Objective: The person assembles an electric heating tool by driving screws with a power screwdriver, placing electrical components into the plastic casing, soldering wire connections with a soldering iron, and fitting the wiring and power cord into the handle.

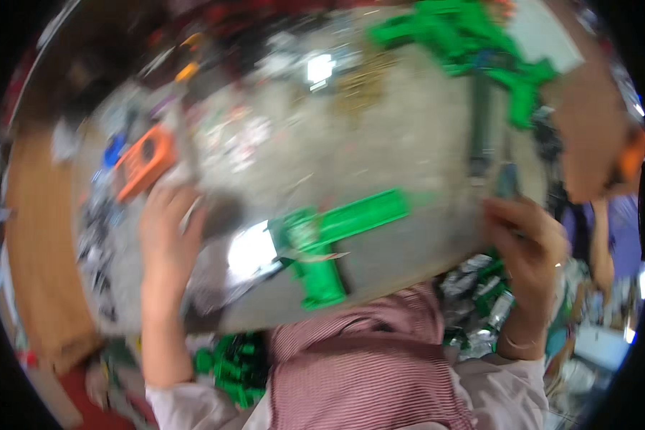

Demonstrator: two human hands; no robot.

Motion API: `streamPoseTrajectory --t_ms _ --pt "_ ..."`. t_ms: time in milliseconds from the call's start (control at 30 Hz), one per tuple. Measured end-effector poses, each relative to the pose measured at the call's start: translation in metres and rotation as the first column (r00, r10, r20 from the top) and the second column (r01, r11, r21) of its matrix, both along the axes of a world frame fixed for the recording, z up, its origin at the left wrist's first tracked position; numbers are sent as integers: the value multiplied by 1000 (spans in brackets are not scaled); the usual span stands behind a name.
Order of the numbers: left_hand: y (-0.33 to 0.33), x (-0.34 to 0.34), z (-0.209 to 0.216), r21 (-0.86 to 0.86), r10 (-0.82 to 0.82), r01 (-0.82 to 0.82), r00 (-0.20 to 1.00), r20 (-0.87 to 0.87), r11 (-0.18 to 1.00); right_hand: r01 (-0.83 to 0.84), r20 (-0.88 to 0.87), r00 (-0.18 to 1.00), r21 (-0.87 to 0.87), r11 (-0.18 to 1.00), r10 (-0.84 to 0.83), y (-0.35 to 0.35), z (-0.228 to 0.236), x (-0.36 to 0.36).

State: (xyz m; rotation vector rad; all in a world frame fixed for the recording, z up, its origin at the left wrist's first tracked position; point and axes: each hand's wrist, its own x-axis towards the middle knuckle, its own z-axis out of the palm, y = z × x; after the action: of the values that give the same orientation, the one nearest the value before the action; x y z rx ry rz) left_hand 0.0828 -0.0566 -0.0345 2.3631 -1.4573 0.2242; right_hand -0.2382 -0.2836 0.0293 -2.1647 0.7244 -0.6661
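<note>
While blur hides anything held, the half-curled left hand (166, 226) and right hand (527, 233) flank a green part (365, 213).

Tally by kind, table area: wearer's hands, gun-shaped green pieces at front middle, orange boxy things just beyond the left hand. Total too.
Hands: 2 (left hand, right hand)
Gun-shaped green piece: 1
Orange boxy thing: 1
Total: 4
Far green heap left out: too blurred to count.
</note>
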Motion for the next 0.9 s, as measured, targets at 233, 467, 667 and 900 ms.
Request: streamPoseTrajectory --t_ms 233,467,667,900 --pt "4 -69 17 130 -186 238 928 -321 962 611 -7 680 -546 573 -733 -187 -37 -138" --pt "7 -66 -11 154 -143 189 953 -267 970 586 -467 675 -130 800 -570 -303 -60 -122" --pt "20 -63 -2 156 -91 131 967 -238 979 500 -143 562 -726 472 -815 -281 -54 -100" --pt "21 -63 14 5 -93 96 975 -201 995 548 -418 776 78 832 -472 -311 -50 -140"
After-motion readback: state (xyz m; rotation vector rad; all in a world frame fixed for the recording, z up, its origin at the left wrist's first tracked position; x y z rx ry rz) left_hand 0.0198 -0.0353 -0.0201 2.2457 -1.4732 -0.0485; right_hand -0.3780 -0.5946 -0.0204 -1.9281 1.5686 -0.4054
